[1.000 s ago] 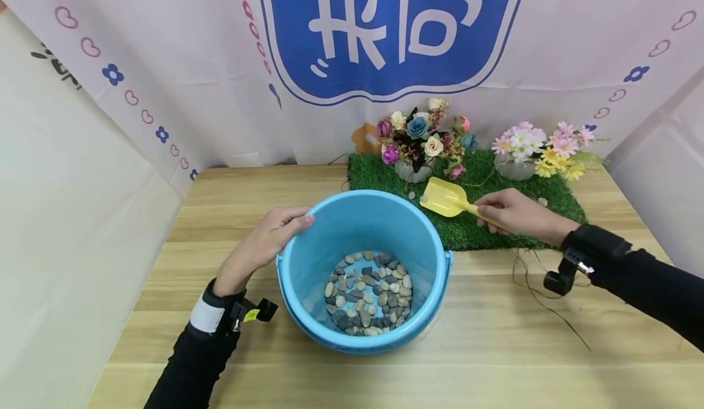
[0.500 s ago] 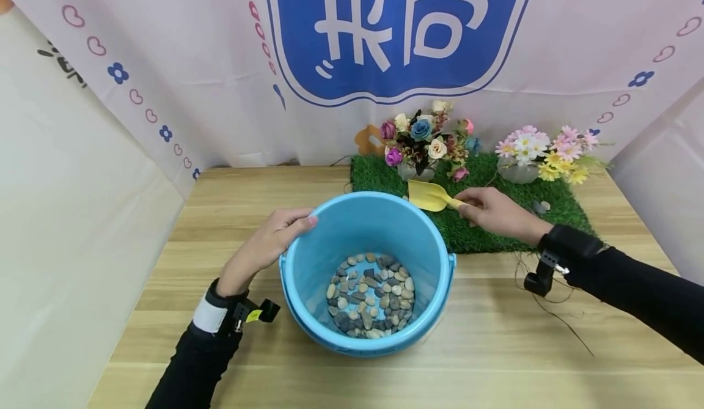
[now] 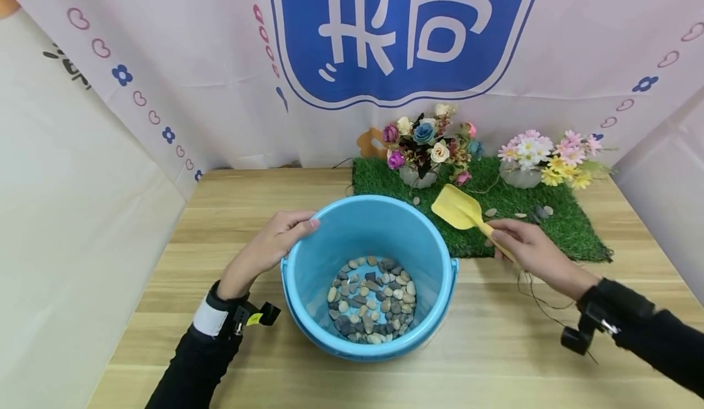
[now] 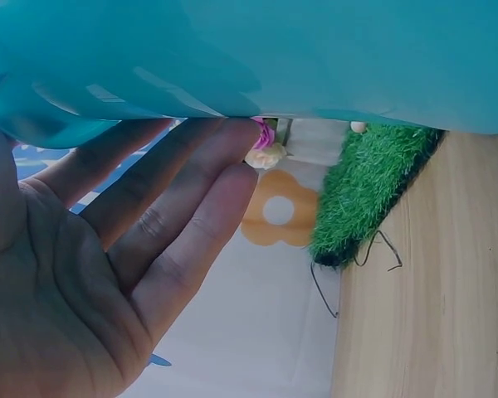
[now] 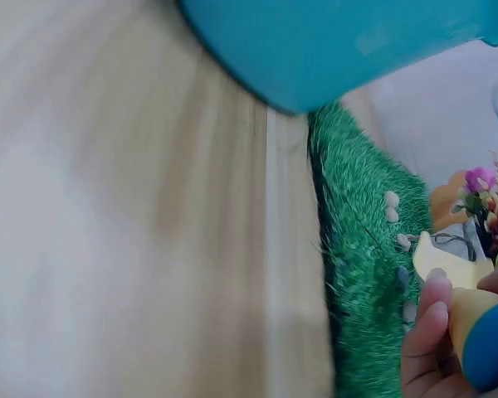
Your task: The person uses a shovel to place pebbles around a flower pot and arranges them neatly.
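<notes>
A blue bucket (image 3: 374, 232) stands on the wooden table, with grey and tan pebbles (image 3: 393, 302) spread over its bottom. My left hand (image 3: 269, 244) holds the bucket's left rim, thumb on top; in the left wrist view its fingers (image 4: 187, 240) lie along the outer wall. To the right of the bucket, my right hand (image 3: 530, 250) grips the handle of a yellow toy shovel (image 3: 458, 207). The blade hangs over the green grass mat (image 3: 572, 232) and looks bare of stones. A blue handle end (image 5: 491, 344) shows in the right wrist view.
Several loose stones (image 3: 539, 213) lie on the mat. At its back stand a pot of mixed roses (image 3: 423, 146) and a pot of pink, white and yellow daisies (image 3: 544, 155). Thin dark strings (image 3: 541, 302) lie near my right wrist. A printed cloth (image 3: 231, 91) hangs behind.
The shovel first moved left to the bucket's back rim, then swung back right and toward me with my right hand. Stones on the mat came into view. My left hand stayed on the rim.
</notes>
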Tool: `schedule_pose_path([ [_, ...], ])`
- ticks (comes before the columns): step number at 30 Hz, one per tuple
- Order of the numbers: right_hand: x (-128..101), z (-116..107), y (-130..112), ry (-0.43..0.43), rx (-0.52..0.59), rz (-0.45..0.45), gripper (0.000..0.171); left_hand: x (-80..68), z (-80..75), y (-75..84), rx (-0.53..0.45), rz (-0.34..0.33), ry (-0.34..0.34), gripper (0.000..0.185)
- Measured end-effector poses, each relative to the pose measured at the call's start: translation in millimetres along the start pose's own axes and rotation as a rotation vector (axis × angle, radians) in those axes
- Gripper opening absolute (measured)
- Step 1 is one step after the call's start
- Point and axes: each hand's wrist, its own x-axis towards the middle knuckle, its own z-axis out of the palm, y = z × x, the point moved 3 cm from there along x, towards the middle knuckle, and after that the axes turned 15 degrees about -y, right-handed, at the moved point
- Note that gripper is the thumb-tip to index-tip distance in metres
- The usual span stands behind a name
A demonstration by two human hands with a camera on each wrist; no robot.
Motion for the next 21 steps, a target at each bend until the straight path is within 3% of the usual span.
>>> schedule_pose_path([
  [4, -22, 13, 15, 0.025, 0.212, 0.049, 0.058, -0.3, 0.3, 0.3, 0.003, -0.005, 0.002, 0.035],
  [11, -48, 33, 38, 0.039, 0.589, -0.04, 0.063, -1.2, 2.3, 1.0, 0.013, -0.004, 0.012, 0.035],
  [14, -56, 43, 50, 0.032, 0.704, -0.034, 0.065, -1.7, 3.2, 1.7, 0.018, -0.004, 0.014, 0.036],
  [18, -63, 53, 59, 0.02, 0.741, -0.05, 0.068, -1.0, 3.8, 2.7, 0.022, -0.006, 0.013, 0.036],
  [21, -68, 55, 57, 0.026, 0.631, -0.075, 0.067, -0.8, 3.8, 3.3, 0.024, -0.006, 0.013, 0.037],
])
